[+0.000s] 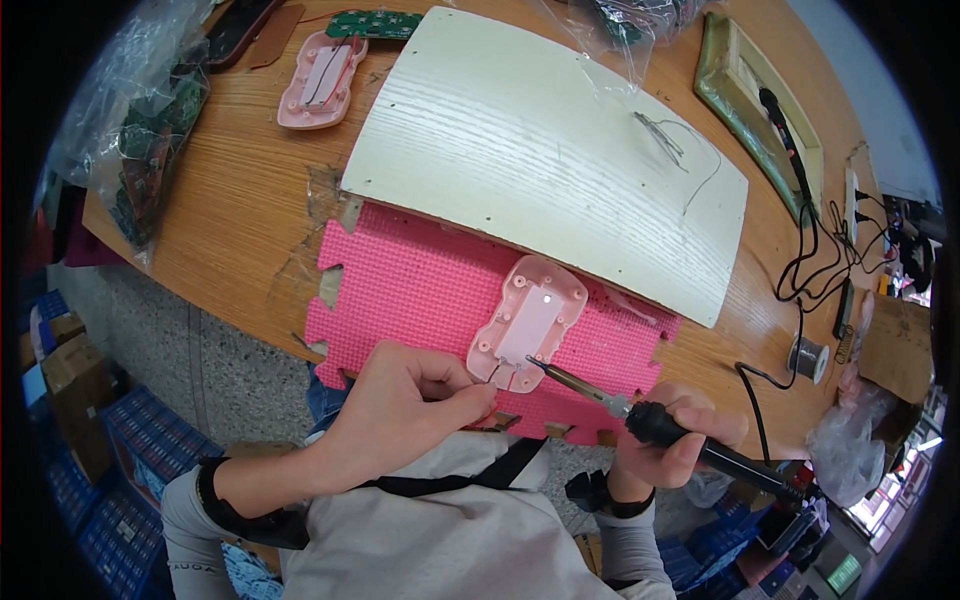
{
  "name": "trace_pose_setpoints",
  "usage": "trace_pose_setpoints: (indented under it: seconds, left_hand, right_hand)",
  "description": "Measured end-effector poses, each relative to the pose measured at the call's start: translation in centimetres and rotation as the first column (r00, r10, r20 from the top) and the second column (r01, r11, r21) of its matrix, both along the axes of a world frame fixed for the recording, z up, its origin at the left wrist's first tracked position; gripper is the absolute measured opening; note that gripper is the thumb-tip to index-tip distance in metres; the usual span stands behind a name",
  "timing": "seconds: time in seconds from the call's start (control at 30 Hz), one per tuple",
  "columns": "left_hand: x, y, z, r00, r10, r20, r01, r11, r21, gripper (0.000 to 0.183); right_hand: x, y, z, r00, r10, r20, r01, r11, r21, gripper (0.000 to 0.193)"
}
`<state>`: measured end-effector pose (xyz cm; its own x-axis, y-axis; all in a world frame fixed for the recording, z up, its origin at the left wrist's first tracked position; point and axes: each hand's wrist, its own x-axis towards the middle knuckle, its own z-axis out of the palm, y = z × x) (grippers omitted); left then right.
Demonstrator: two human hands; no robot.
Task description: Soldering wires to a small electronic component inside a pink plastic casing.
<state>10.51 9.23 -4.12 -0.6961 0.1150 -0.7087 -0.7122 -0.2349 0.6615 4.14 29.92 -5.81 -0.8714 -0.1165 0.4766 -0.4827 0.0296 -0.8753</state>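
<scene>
Big wooden bench [240, 220] first, with a white board [540, 150] lying across the middle and a pink foam mat [420, 290] poking out from under its near edge. On the mat sits a pink shell [527, 322], a little car-shaped plastic casing, open side up, right at the mat's front half. A second pink casing [322, 80] lies far back by a green circuit board [375, 23], and bags of boards [150, 130] are piled at the left edge. Solder spool [806, 357] is off to the right, well apart from the work.

Right hand [672, 435] is clenched around the black handle of a soldering iron [640, 415], tip aimed at the shell's near end — looks like it's touching or just short of it, can't tell which. Left hand [410, 400] pinches a thin wire [490, 375] between fingertips, feeding it to that same spot.

My read: this is the soldering step itself, joining that wire to a contact at the shell's lower end. Next move calls for a steady left pinch so the wire doesn't drift, and a brief touch with the tip — plastic that close to the iron would melt fast.
</scene>
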Motion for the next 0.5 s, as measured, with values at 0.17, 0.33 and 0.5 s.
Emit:
trace_pose_setpoints:
  seconds: [0.17, 0.33, 0.5]
  left_hand:
    - [-0.08, 0.15, 0.08, 0.999, 0.037, -0.013, -0.037, 0.999, -0.001, 0.013]
    - [-0.05, 0.10, 0.11, 0.999, 0.042, -0.014, -0.042, 0.999, 0.003, 0.014]
    - [-0.11, 0.15, 0.11, 0.999, 0.039, -0.011, -0.039, 0.999, 0.006, 0.014]
  right_hand:
    - [-0.23, -0.70, -0.27, 0.994, 0.063, -0.084, -0.058, 0.996, 0.069, 0.025]
    - [-0.10, -1.01, -0.20, 0.993, 0.115, -0.033, -0.112, 0.991, 0.070, 0.024]
    - [-0.17, -0.76, -0.41, 0.982, 0.186, 0.009, -0.186, 0.980, 0.072, 0.022]
